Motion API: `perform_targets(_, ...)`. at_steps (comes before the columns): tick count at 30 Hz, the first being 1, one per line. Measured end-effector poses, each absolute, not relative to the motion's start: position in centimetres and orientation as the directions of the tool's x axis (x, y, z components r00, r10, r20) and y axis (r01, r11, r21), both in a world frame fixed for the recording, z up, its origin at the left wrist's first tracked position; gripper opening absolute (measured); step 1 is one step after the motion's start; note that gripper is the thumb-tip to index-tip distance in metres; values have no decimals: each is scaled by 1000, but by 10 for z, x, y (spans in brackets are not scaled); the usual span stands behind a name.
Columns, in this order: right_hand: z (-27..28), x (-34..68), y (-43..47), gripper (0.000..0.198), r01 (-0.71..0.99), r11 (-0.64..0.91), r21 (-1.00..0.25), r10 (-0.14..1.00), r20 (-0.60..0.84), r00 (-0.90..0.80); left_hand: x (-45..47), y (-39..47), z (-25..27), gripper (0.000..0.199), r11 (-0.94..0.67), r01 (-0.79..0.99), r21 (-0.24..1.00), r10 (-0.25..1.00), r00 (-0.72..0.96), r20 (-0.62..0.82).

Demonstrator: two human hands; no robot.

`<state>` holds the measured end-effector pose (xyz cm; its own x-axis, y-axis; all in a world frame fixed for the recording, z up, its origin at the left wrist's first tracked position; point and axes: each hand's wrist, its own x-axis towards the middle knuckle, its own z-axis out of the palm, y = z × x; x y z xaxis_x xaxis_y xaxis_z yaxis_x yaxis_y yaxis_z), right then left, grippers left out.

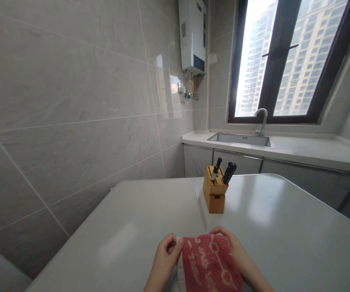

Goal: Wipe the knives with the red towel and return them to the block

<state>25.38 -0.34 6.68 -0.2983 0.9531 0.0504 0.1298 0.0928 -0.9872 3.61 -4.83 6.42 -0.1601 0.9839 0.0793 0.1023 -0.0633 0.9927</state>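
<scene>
A red towel [207, 263] with a pale pattern and a white edge hangs between my hands at the near side of the table. My left hand [168, 254] pinches its upper left corner between thumb and fingers. At the upper right, my right hand [231, 247] grips the towel's edge, its thumb hidden behind the cloth. Just beyond the towel, a wooden knife block [216, 194] stands upright on the table. Several black-handled tools, such as a knife [229, 172], are slotted into its top. Neither hand touches the block.
The white table [150, 215] has a seam [199, 202] running away from me, left of the block. Past it stands a counter [302, 144] with a sink [238, 139] and a faucet [262, 121] under a window. A tiled wall [86, 89] borders the left side, with a water heater [192, 36] above.
</scene>
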Motion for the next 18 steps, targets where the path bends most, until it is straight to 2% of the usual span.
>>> perform_targets(3,74,259,-5,15,268,253,-930,949,184,-257,39,-48,60,35,-104,141,985,982,-144,124)
perform_targets(5,81,261,-8,11,385,333,-861,942,287,-171,39,-49,59,33,-109,203,973,975,-168,144)
perform_targets(7,85,261,-11,10,497,323,-805,935,353,-36,41,-50,58,34,-74,216,974,981,-161,110)
perform_targets(9,86,262,-13,16,547,280,-789,924,376,70,43,-51,56,35,-42,172,984,991,-121,63)
perform_targets(12,84,263,-15,23,524,256,-812,930,355,97,46,-52,56,35,-31,135,990,992,-116,47)
perform_targets(15,86,262,-17,26,464,208,-861,960,270,70,45,-53,59,31,-83,237,968,966,-221,136)
perform_targets(18,96,259,-21,24,301,186,-935,982,191,-13,41,-54,67,27,-125,267,956,955,-230,189)
